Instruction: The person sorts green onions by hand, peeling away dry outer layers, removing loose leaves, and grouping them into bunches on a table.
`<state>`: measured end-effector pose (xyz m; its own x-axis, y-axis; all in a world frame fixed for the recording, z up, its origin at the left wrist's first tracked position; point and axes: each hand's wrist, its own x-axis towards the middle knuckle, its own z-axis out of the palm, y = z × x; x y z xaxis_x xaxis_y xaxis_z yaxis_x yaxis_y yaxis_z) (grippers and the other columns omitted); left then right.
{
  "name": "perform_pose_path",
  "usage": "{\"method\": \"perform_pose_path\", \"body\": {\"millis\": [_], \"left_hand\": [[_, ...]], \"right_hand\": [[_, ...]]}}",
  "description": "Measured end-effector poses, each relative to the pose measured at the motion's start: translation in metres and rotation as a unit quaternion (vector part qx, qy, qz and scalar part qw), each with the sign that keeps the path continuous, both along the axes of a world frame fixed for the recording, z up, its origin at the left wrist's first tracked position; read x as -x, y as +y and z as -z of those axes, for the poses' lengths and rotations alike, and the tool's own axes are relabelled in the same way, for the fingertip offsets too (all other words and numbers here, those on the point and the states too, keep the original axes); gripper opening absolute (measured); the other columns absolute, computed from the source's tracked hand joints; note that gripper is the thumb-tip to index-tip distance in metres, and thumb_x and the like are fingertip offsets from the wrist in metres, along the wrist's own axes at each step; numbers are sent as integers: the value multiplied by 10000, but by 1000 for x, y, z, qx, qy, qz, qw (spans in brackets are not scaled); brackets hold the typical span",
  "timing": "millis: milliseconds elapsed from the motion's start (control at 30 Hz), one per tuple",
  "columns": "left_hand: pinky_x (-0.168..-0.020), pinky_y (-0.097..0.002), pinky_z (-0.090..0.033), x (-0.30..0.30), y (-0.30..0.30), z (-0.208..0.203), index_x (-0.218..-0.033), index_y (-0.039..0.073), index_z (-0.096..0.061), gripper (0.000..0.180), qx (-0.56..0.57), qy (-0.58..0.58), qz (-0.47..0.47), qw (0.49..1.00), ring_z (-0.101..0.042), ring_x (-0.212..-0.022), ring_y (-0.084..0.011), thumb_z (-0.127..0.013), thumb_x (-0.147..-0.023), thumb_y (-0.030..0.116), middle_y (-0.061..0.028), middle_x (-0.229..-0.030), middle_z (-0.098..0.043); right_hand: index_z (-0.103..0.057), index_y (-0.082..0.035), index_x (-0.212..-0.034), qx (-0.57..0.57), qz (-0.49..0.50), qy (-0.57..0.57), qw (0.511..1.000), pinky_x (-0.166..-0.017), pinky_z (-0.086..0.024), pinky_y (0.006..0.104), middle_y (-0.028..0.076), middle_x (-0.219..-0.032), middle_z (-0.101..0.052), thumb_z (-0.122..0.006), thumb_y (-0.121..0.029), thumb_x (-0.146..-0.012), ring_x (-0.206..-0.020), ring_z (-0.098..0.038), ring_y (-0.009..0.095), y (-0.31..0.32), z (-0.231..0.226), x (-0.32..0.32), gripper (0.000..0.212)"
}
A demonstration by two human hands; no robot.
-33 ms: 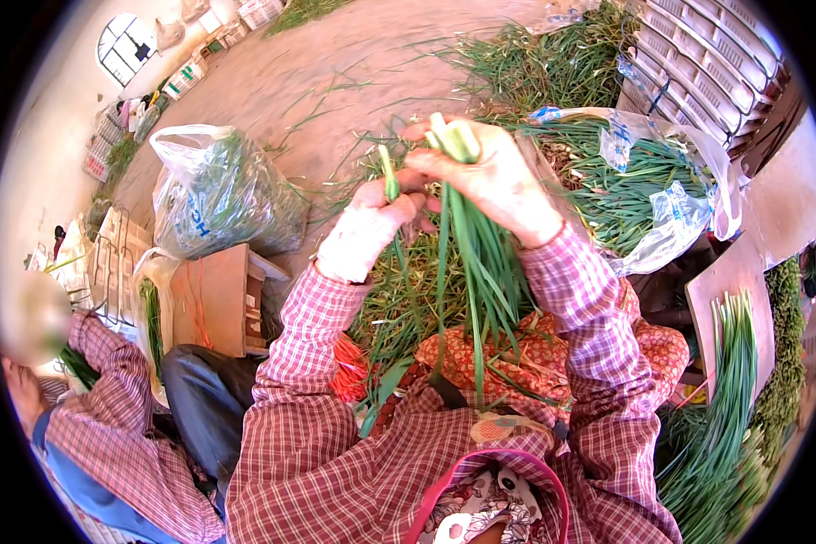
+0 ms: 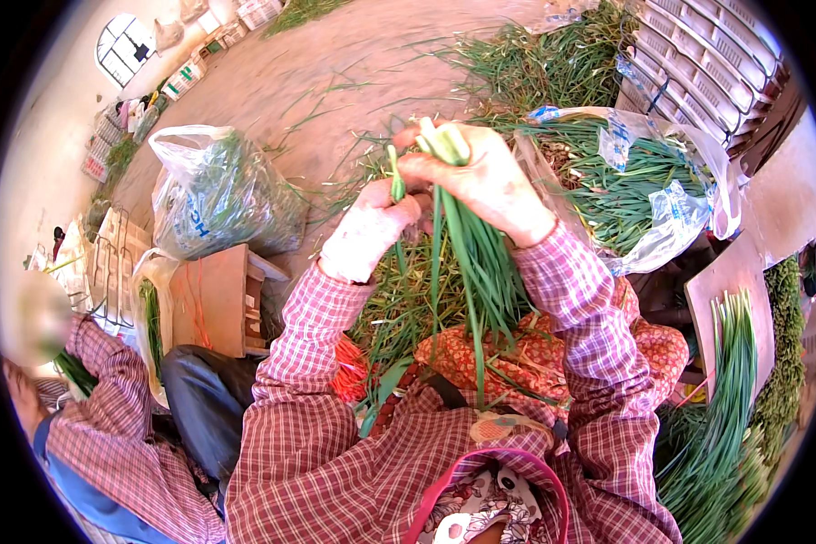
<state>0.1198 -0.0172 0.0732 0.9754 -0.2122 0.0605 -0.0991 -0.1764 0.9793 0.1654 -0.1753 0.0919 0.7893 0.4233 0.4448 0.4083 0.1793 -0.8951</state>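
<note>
Head view: both hands hold green stalks.

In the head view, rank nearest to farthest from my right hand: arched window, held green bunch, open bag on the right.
1. Green bunch, in your right hand
2. Open bag, right side
3. Arched window, far upper left

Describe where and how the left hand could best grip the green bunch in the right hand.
Probably just below the right hand, coming from the left: there the bunch is narrow and gathered, while its leaves spread loosely lower down. The left hand pinches a thin stalk, so it would need freeing first.
</note>
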Motion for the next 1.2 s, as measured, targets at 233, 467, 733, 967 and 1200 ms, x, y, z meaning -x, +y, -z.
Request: {"method": "perform_pose_path", "body": {"millis": [233, 467, 733, 967, 1200], "left_hand": [[-915, -295, -421, 6, 9, 0, -1251, -38, -446, 544, 178, 2, 74, 981, -497, -1101, -185, -648, -755, 58, -107, -1226, -502], [-904, -274, -412, -11, -1, -2, -1119, -16, -557, 375, 284, -19, 22, 958, -542, -1009, -145, -661, -802, 155, -64, -1086, -593], [-707, -216, -431, -11, 4, 3, -860, -1, -624, 118, 44, -118, -120, 985, -543, -754, -90, -629, -783, 89, -8, -786, -599], [-693, -366, -488, -21, 92, 80, -830, 63, -664, 189, -510, -18, -198, 837, -630, -742, -291, -677, -725, 220, -136, -770, -655], [-768, -276, -465, -3, 100, 47, -883, 21, -641, 170, -304, -256, -223, 890, -601, -823, -182, -570, -741, -41, -79, -887, -632]], "right_hand": [[-647, -16, -872, -19, 35, 24, 999, -610, -469, 218, 0, -768, -637, -682, -179, -802, -684, -565, 52, -23, -16, -3, 182], [-641, -27, -908, -15, 12, 31, 999, -724, -464, 207, -13, -844, -639, -678, -139, -808, -796, -569, 50, -36, -11, -5, 154], [-640, -43, -923, -21, 86, 13, 996, -695, -448, 193, -36, -831, -618, -691, -189, -806, -757, -546, 40, -48, -21, 0, 194], [-642, -36, -891, -143, 141, -6, 980, -686, -460, 213, 4, -813, -617, -704, -218, -794, -749, -563, 70, -68, -46, 3, 215], [-607, -29, -905, -138, 195, 42, 970, -671, -415, 185, -26, -796, -586, -667, -195, -828, -734, -519, 43, -63, 0, -13, 193]]}}
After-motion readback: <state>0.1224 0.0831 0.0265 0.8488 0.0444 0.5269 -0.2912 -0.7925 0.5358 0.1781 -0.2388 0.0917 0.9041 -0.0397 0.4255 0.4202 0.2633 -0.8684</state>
